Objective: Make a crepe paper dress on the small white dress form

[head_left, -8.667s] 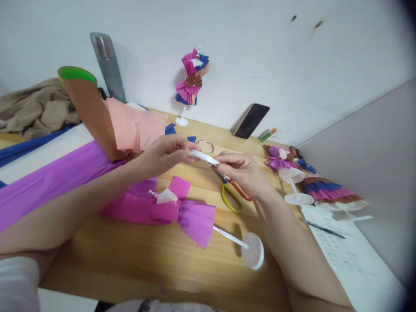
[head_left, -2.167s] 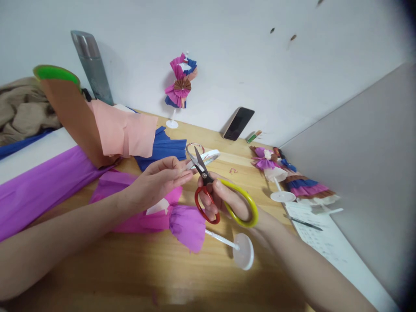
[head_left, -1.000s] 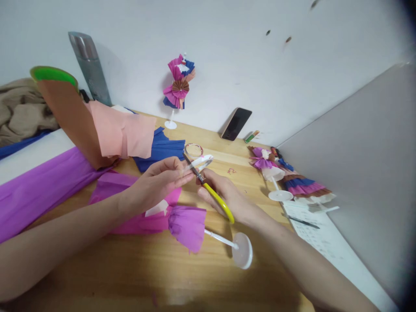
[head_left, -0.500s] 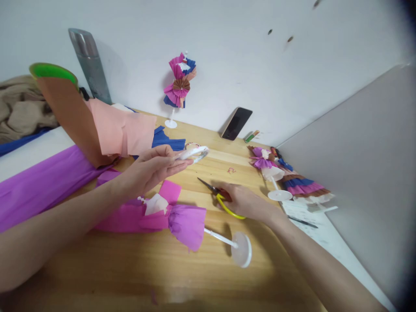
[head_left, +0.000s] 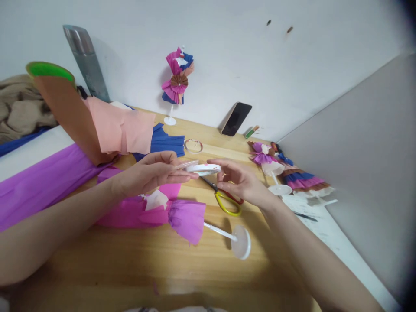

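Observation:
A thin white roll of tape [head_left: 204, 169] is held above the table between both hands. My left hand [head_left: 152, 170] grips its left side, with a clear strip or film [head_left: 187, 164] by the fingertips. The fingers of my right hand [head_left: 238, 177] are curled round the roll's right end. Scissors [head_left: 228, 204] with yellow and red handles lie beneath my right hand. In front lies a small white mannequin stand [head_left: 241, 242] on its side, dressed in a purple crepe-paper skirt [head_left: 188, 221] and pink paper [head_left: 130, 212].
A dressed paper doll [head_left: 178, 82] stands at the back wall beside a leaning phone [head_left: 238, 119]. Another ring [head_left: 194, 146] lies behind my hands. Crepe-paper rolls [head_left: 68, 117] and a bottle [head_left: 86, 60] are at left; more doll dresses [head_left: 303, 182] and a pen [head_left: 305, 216] at right.
My right hand has let go of the scissors, which now lie on the table, and has risen to the roll of tape. My left hand has moved slightly right and down with the roll.

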A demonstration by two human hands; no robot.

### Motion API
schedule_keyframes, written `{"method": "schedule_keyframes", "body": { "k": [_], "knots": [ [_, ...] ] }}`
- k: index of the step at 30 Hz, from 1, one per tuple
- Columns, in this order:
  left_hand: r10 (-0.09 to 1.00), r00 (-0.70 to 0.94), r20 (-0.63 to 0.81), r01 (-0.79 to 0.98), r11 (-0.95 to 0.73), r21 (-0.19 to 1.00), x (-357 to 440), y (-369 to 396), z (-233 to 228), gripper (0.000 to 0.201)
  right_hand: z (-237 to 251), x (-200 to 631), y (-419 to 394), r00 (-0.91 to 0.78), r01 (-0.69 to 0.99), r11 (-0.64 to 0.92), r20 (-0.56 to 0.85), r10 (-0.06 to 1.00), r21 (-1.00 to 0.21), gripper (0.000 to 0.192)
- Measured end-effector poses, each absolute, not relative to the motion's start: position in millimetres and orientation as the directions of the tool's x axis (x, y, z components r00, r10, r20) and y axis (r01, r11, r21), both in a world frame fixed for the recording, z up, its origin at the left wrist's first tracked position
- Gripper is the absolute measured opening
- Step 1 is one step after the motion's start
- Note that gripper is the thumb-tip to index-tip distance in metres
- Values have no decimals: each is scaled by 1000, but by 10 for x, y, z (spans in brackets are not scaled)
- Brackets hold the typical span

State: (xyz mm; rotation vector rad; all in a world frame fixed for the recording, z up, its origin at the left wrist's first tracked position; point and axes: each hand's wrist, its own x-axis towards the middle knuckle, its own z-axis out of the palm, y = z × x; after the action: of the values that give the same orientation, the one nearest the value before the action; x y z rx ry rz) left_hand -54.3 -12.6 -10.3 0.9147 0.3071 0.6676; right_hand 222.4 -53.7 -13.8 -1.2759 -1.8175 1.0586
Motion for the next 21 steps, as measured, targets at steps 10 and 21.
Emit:
{"method": "schedule_keyframes", "body": {
  "k": [10, 21],
  "knots": [
    [619, 785, 33, -309, 345, 886, -598, -100, -74, 14, -190, 2392, -367, -257, 571, 308, 191, 948, -761, 8],
    [717, 694, 63, -347, 257, 902, -648, 92, -106, 19, -472, 2429, -402, -272, 816, 317, 162, 949, -483, 18]
  ]
}}
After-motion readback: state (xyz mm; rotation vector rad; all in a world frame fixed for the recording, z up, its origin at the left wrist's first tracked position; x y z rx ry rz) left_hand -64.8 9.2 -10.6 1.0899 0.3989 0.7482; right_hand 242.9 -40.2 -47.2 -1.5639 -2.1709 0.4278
